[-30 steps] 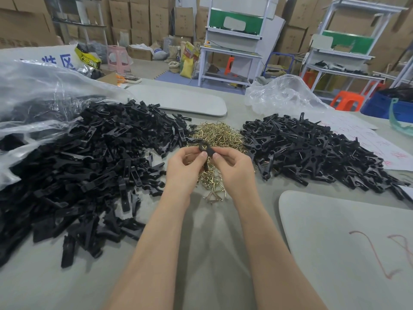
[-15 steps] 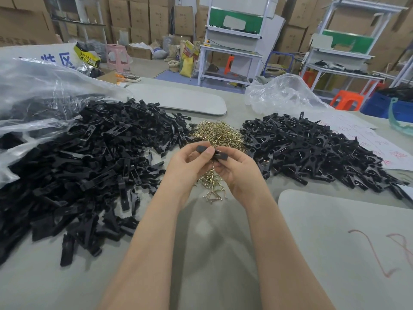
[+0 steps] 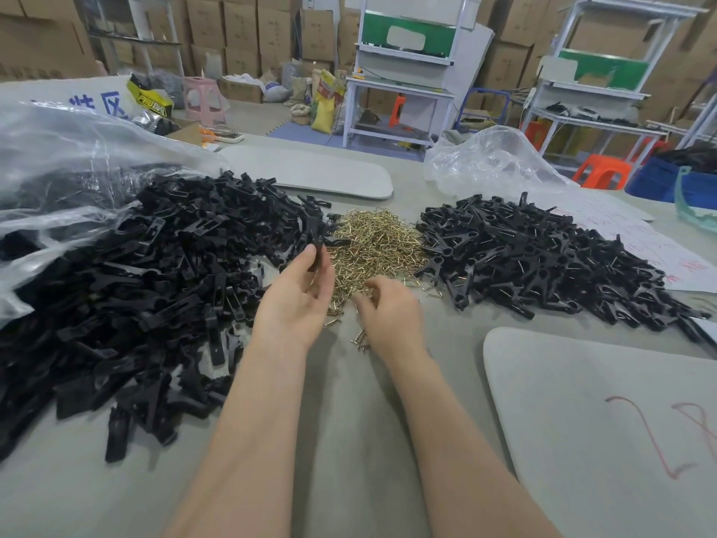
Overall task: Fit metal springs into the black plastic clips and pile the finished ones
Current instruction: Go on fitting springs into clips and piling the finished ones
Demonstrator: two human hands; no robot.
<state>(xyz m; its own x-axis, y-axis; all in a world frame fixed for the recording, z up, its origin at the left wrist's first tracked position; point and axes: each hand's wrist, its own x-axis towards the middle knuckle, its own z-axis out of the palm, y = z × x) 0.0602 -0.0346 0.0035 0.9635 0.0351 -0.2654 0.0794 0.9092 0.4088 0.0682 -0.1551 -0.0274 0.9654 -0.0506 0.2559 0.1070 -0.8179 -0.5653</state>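
Observation:
My left hand (image 3: 295,304) is raised palm up and pinches a black plastic clip (image 3: 318,242) upright between thumb and fingertips. My right hand (image 3: 392,316) is blurred; its bent fingers reach down into the near edge of the brass spring pile (image 3: 372,242). Whether they hold a spring is hidden. A big heap of loose black clip parts (image 3: 135,285) lies to the left. On the right lies a heap of black clips with springs fitted (image 3: 543,262).
A clear plastic bag (image 3: 58,168) covers the left heap's far side, and another bag (image 3: 492,161) sits beyond the right heap. Grey boards lie at the back (image 3: 310,172) and near right (image 3: 601,421). A written paper sheet (image 3: 659,250) lies far right.
The hands have parted. The left hand kept the black clip and lifted it up and left; the right hand let go and dropped onto the springs.

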